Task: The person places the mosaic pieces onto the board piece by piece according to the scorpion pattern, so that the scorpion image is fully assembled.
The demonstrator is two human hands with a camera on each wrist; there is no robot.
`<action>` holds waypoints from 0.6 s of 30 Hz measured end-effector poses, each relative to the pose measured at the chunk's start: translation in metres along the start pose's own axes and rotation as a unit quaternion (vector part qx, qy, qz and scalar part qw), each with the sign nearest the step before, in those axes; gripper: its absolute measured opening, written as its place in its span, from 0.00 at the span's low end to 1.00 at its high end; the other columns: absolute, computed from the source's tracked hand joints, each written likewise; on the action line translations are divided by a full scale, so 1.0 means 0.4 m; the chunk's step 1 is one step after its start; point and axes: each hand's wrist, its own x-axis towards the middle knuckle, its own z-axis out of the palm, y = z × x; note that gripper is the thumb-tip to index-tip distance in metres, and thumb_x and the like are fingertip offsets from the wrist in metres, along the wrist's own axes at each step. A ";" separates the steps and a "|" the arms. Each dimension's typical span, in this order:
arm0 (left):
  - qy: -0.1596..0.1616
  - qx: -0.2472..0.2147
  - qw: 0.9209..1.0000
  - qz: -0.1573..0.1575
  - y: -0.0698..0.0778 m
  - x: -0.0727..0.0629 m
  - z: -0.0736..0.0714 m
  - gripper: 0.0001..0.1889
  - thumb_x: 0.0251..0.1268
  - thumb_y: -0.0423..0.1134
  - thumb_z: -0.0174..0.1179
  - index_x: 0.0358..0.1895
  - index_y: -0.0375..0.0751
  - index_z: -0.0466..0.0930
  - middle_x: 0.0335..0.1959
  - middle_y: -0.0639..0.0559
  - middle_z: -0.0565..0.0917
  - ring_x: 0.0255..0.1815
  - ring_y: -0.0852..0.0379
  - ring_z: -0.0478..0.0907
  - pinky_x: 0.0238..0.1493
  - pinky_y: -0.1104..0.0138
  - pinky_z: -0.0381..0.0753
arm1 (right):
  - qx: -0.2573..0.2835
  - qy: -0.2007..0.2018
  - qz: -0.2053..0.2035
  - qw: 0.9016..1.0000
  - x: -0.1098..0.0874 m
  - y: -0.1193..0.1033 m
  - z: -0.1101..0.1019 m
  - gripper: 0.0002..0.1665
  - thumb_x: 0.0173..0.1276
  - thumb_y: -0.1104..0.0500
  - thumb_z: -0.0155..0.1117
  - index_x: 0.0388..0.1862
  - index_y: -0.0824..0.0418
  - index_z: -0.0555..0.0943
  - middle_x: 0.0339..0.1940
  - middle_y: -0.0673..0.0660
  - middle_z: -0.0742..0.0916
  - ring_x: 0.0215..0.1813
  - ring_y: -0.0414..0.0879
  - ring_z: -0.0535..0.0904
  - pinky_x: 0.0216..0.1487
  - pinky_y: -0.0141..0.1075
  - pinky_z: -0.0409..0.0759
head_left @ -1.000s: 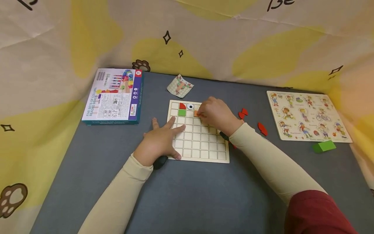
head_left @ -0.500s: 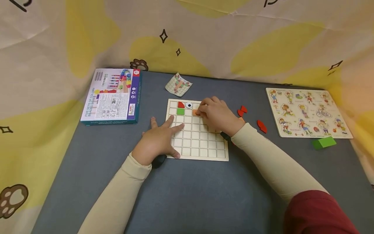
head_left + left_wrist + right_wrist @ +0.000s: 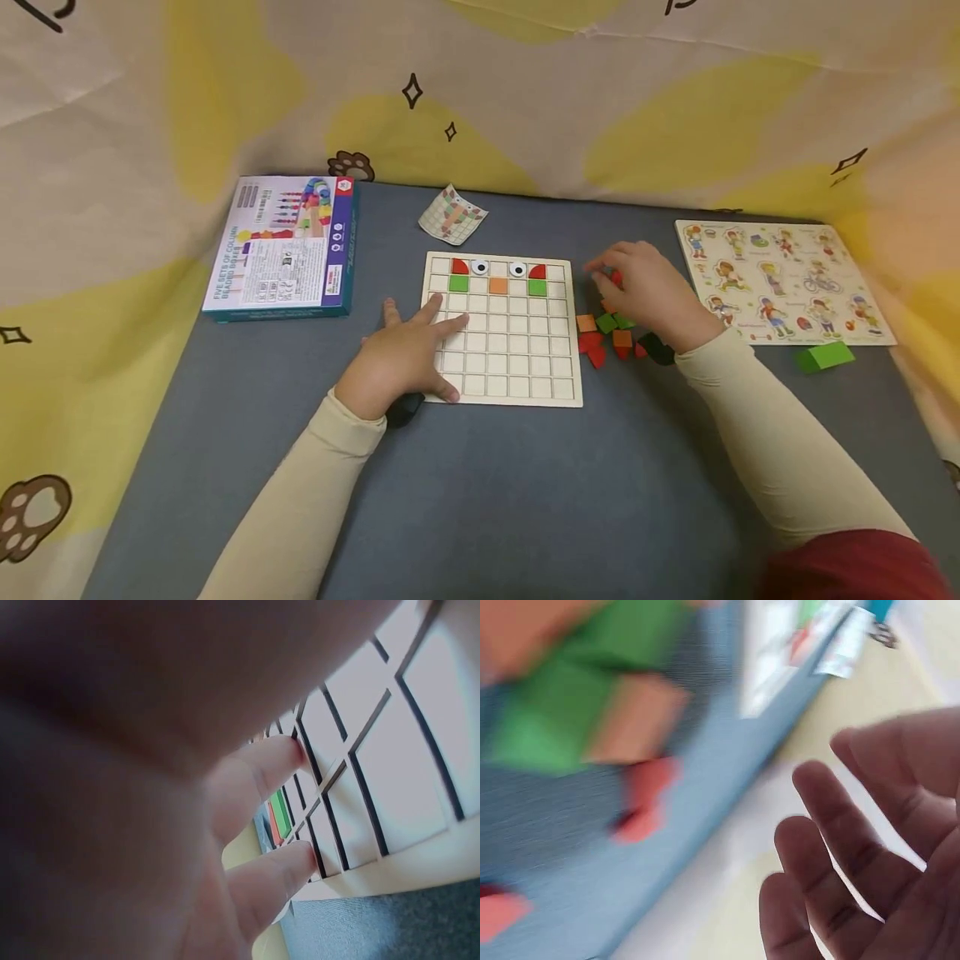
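Note:
My left hand (image 3: pixel 401 358) lies spread on the left edge of a wooden grid board (image 3: pixel 517 343), fingertips pressing its cells. Near the board's top sit two round eye pieces (image 3: pixel 517 269), two red quarter-circle pieces (image 3: pixel 537 272), two green squares (image 3: pixel 537 287) and an orange square (image 3: pixel 498 286). My right hand (image 3: pixel 652 287) is raised to the right of the board, its fingers loosely bent with nothing between them in the right wrist view. Beneath and beside it lies a loose heap of red pieces (image 3: pixel 592 346), green squares (image 3: pixel 605 323) and orange squares (image 3: pixel 622 338), partly hidden by the hand.
A small pattern card (image 3: pixel 453 215) lies behind the board. At the left stands a boxed toy (image 3: pixel 281 246). On the right are a wooden picture puzzle (image 3: pixel 787 283) and a green block (image 3: pixel 825 357). A patterned cloth (image 3: pixel 510 108) hangs along the table's back edge.
My right hand has left the orange square on the board and moved right, over the loose pieces. The right-hand eye, red and green pieces now show. My left hand stays on the board.

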 end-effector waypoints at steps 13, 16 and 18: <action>-0.005 0.007 1.000 -0.001 -0.008 0.005 -0.005 0.62 0.42 0.56 0.87 0.85 0.62 0.60 0.89 0.45 0.42 0.78 0.11 0.28 0.57 0.14 0.56 | -0.070 -0.023 -0.014 0.997 -0.099 0.077 0.032 0.09 0.68 0.68 0.73 0.47 0.65 0.92 0.52 0.65 0.90 0.54 0.66 0.81 0.60 0.59 0.78; -0.007 0.008 1.000 0.000 -0.009 0.008 -0.001 0.62 0.42 0.57 0.87 0.85 0.63 0.60 0.89 0.45 0.42 0.78 0.11 0.27 0.57 0.14 0.56 | -0.073 -0.015 -0.027 0.997 -0.103 0.083 0.035 0.09 0.67 0.70 0.73 0.46 0.67 0.91 0.53 0.65 0.89 0.55 0.67 0.80 0.59 0.59 0.79; -0.007 0.008 1.000 0.001 -0.010 0.010 0.002 0.62 0.42 0.57 0.87 0.85 0.63 0.60 0.89 0.46 0.42 0.78 0.11 0.27 0.57 0.15 0.56 | -0.078 -0.013 -0.035 0.996 -0.105 0.084 0.036 0.09 0.67 0.70 0.74 0.45 0.67 0.91 0.53 0.65 0.89 0.55 0.67 0.80 0.59 0.58 0.80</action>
